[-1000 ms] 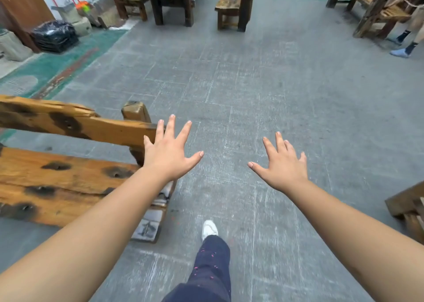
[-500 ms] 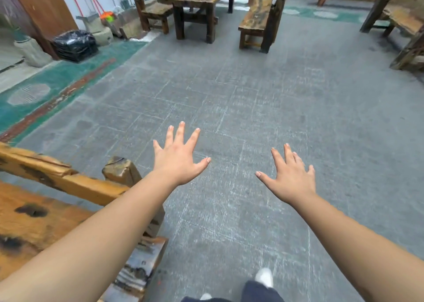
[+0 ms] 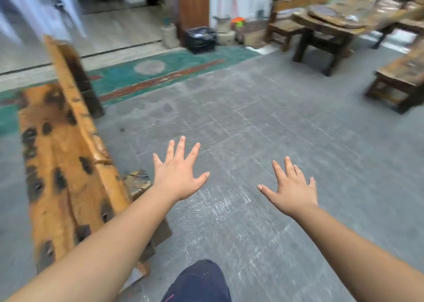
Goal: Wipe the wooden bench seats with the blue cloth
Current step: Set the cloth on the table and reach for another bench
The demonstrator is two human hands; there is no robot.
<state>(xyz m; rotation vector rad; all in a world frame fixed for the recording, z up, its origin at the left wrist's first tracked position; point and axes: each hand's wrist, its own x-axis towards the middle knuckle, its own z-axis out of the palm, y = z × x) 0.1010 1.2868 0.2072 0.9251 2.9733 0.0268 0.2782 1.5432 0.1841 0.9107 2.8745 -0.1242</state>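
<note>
A long orange-brown wooden bench (image 3: 57, 164) with dark burn marks runs along the left side, its backrest plank on the right edge of the seat. My left hand (image 3: 177, 173) hovers over the grey floor just right of the bench end, fingers spread, holding nothing. My right hand (image 3: 291, 189) is stretched out further right, also spread and empty. No blue cloth is in view.
A dark wooden table (image 3: 330, 26) with a chair behind it stands at the back right, and another bench (image 3: 403, 77) at the right edge. A black crate (image 3: 199, 39) and pots sit by the far wall. A green carpet (image 3: 160, 70) borders the grey floor.
The view has swung to the left, so the bench now runs lengthwise on the left and the table sits at the right. Both hands stay spread and empty.
</note>
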